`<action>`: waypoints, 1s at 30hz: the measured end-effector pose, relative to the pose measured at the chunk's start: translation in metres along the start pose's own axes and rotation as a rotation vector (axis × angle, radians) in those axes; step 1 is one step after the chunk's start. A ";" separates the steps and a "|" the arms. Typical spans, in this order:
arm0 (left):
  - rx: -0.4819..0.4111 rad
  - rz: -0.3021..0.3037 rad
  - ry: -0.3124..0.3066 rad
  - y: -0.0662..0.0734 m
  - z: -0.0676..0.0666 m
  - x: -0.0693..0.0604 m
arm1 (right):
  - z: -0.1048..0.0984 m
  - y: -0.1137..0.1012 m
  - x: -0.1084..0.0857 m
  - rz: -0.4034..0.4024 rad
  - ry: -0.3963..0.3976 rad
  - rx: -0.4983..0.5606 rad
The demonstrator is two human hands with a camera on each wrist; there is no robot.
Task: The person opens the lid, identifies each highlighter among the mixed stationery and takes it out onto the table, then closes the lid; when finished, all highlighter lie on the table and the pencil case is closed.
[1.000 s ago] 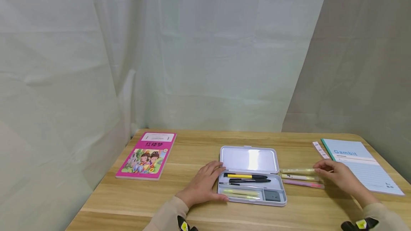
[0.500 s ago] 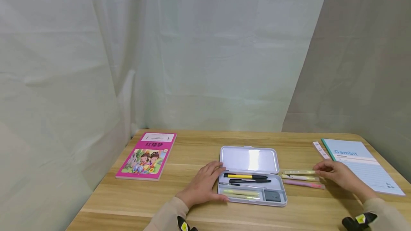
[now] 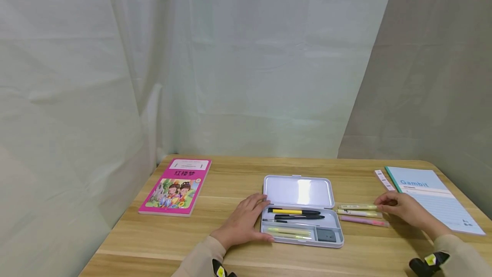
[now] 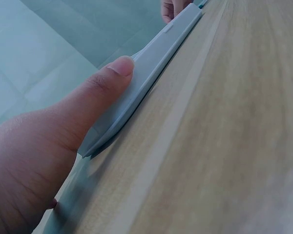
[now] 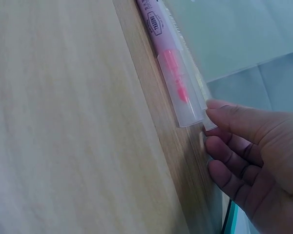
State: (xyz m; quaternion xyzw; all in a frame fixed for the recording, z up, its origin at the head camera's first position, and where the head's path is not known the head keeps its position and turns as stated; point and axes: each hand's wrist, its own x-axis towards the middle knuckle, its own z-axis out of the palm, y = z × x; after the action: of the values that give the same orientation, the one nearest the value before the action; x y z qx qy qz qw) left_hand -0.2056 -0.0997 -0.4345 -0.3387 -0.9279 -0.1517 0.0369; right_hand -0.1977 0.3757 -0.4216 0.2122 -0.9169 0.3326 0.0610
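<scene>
An open white pencil case (image 3: 331,222) lies in the middle of the table, lid tipped back. My left hand (image 3: 243,222) rests along its left side with fingers extended; in the left wrist view the straight thumb (image 4: 100,90) presses the case's wall (image 4: 158,56). To the right of the case, my right hand (image 3: 401,210) pinches the right end of a yellow highlighter (image 3: 355,207), farthest back in a row. Nearer me lie another yellow highlighter (image 3: 359,213) with a white band and a pink highlighter (image 3: 363,220). In the right wrist view the pink highlighter (image 5: 168,63) partly hides the others.
Inside the case are a yellow-and-black pen (image 3: 292,211), a black pen (image 3: 297,216), a thin dark pen, yellow sticks and a grey eraser (image 3: 326,234). A pink book (image 3: 174,187) lies left. A notebook (image 3: 434,198) and a pale strip (image 3: 383,180) lie right.
The farthest yellow highlighter has shifted slightly right and toward me, and now lies more evenly with the others. My left hand and the pencil case have stayed in place.
</scene>
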 end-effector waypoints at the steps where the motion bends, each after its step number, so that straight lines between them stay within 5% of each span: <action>1: 0.002 0.002 0.001 0.000 0.000 0.000 | 0.000 0.000 0.000 0.000 -0.002 -0.001; 30: 0.024 0.027 0.024 -0.003 0.003 0.000 | -0.006 0.000 0.001 0.066 -0.077 0.029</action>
State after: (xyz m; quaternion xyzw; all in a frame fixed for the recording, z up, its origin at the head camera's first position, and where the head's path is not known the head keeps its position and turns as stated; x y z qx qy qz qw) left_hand -0.2073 -0.1006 -0.4379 -0.3489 -0.9244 -0.1442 0.0541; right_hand -0.1990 0.3796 -0.4164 0.1953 -0.9202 0.3391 0.0114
